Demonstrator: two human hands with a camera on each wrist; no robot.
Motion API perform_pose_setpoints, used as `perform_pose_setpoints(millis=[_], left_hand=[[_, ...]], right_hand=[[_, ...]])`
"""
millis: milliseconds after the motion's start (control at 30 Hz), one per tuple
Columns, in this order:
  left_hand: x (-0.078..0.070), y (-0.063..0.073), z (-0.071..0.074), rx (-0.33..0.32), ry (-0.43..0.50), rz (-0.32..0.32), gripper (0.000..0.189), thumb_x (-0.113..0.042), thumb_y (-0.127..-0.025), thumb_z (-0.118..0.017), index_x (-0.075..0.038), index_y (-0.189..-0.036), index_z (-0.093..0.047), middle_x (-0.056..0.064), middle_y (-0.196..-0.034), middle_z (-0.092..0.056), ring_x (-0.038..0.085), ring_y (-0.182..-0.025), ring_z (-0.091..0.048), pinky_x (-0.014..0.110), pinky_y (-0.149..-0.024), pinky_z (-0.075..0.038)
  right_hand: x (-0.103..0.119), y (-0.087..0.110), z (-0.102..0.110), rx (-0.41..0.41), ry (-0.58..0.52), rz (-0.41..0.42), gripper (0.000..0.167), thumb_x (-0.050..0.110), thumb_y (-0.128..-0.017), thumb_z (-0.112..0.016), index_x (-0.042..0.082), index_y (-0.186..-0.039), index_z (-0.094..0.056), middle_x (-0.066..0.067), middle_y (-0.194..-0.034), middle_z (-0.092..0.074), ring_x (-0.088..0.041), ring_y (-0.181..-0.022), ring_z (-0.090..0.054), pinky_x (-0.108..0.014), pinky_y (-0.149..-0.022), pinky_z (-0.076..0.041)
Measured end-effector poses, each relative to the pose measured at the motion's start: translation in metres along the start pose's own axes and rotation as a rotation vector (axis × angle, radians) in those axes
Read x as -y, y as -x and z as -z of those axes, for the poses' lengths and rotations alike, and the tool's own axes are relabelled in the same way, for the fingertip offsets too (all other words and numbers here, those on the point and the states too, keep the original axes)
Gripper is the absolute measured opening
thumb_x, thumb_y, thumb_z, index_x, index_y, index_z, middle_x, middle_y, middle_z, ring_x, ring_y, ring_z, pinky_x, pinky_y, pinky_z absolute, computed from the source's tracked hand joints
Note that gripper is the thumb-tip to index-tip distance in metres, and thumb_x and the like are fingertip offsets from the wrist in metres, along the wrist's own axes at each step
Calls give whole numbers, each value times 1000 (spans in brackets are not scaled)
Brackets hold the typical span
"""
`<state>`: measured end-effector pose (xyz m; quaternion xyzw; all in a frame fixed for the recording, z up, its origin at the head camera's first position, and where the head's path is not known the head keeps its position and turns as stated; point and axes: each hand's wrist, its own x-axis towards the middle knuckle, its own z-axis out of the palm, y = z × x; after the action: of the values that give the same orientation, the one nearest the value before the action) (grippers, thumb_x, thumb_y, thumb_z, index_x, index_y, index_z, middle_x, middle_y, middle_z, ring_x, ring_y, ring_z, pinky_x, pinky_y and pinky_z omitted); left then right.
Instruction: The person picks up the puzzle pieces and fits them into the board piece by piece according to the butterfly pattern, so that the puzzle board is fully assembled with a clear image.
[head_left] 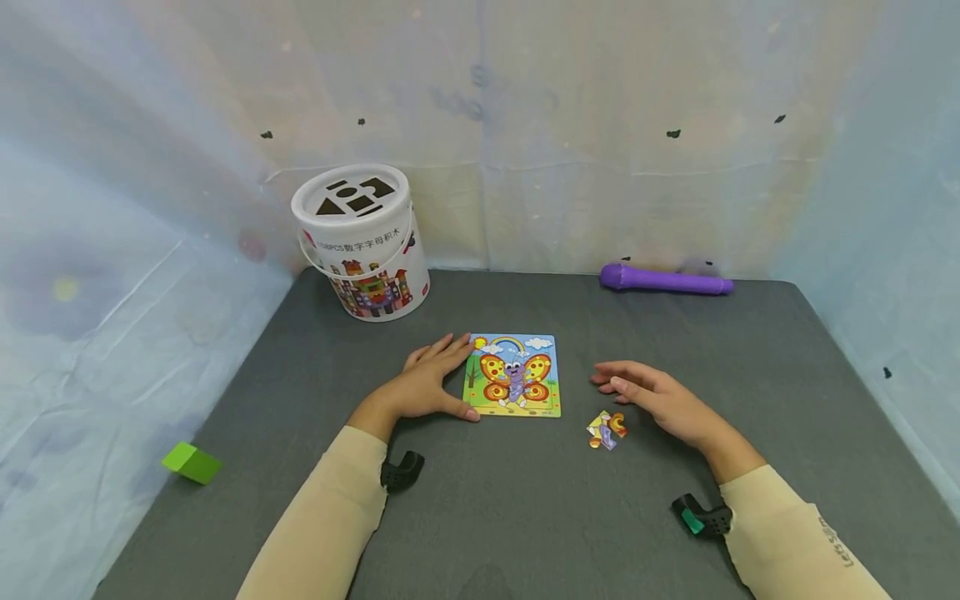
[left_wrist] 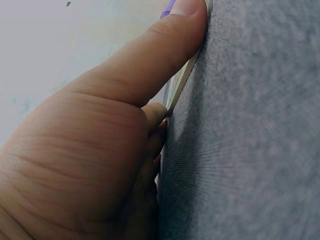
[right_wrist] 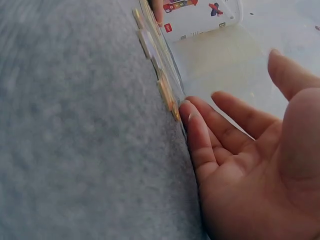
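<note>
A square butterfly picture puzzle board (head_left: 517, 375) lies flat on the dark grey table. My left hand (head_left: 427, 383) rests at its left side, fingers stretched toward the upper left corner and thumb along the lower left corner. In the left wrist view the straight thumb (left_wrist: 150, 60) lies against the thin edge of the board (left_wrist: 182, 82). My right hand (head_left: 656, 398) hovers over the table to the right of the board, fingers loosely bent and nothing in them. Just below its fingertips lie several small puzzle pieces (head_left: 606, 430), bunched together; the right wrist view shows these pieces (right_wrist: 165, 95) edge-on.
A white block bucket (head_left: 367, 250) with a shape-sorter lid stands at the back left. Along the back edge lies a purple microphone-shaped toy (head_left: 667, 280). A green block (head_left: 192, 462) sits at the table's left edge. Printed curtains (head_left: 555, 167) enclose the table (head_left: 487, 508).
</note>
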<state>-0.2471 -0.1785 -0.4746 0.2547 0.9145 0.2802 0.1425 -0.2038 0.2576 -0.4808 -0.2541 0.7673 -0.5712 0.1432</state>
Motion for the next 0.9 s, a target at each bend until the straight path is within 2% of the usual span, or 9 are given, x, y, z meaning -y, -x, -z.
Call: perform_pose_setpoints(millis=[100,233,367,467,567,667,767,900], left_hand=[[1,-1,-1,1,-7,0,127,-66,-78,-92,-21,-176,-24,-6,-181,-12,22,-166,2,55,-127,1],[4,-2,-2,-3,-15,-2,127,-67,-78,-92,-22,-176,-25,-6,-181,-12,22,-166,2,55,-127,0],[6,-3,-2,-5,-19,-1,128,-68,-78,-92,-22,-176,-24,-6,-181,-12,22,-166,2,55,-127,0],[5,-2,-1,-6,-14,-1,128,-67,-77,-92,-21,-176,-25,-6,-181,-12,22,-166,1,55,-127,0],[4,-2,-1,-3,-12,0,128,-66,-78,-93,-21,-176,-24,-5,-181,-12,23,-166,1,55,-127,0],[3,-1,-2,3,-12,3,128,-65,-78,-93,-21,-176,-24,-5,-181,-12,23,-166,1,56,-127,0],[3,0,-2,4,-13,2,127,-65,-78,-93,-21,-176,-24,-5,-181,-11,23,-166,2,55,-127,0],[3,-1,-2,0,-5,2,127,-64,-78,-93,-21,-176,-25,-5,-181,-12,23,-166,2,55,-127,0]], right_hand=[[1,1,2,50,58,-11,50,14,-110,-67,-2,-156,-56,-17,-152,-60,-29,-139,-57,-24,-107,-47],[7,3,4,153,217,-24,58,18,-99,-85,7,-152,-63,-9,-156,-56,-32,-143,-50,-25,-112,-41],[20,5,2,202,351,-43,45,23,-98,-86,14,-140,-72,-7,-151,-52,-33,-139,-50,-35,-113,-41],[27,5,-1,205,393,-58,28,21,-99,-85,16,-125,-76,-5,-138,-52,-30,-129,-53,-44,-107,-45],[30,4,-4,208,426,-75,20,18,-99,-84,18,-116,-74,-1,-125,-55,-25,-116,-54,-44,-99,-47],[32,4,-5,209,412,-109,20,14,-99,-83,15,-114,-69,-1,-111,-60,-22,-102,-57,-38,-87,-49],[32,5,-5,202,352,-123,16,11,-101,-80,13,-112,-68,-2,-101,-63,-21,-90,-58,-33,-76,-49],[28,5,-3,151,240,-102,12,10,-103,-77,10,-114,-72,-6,-100,-68,-20,-86,-62,-31,-74,-51]])
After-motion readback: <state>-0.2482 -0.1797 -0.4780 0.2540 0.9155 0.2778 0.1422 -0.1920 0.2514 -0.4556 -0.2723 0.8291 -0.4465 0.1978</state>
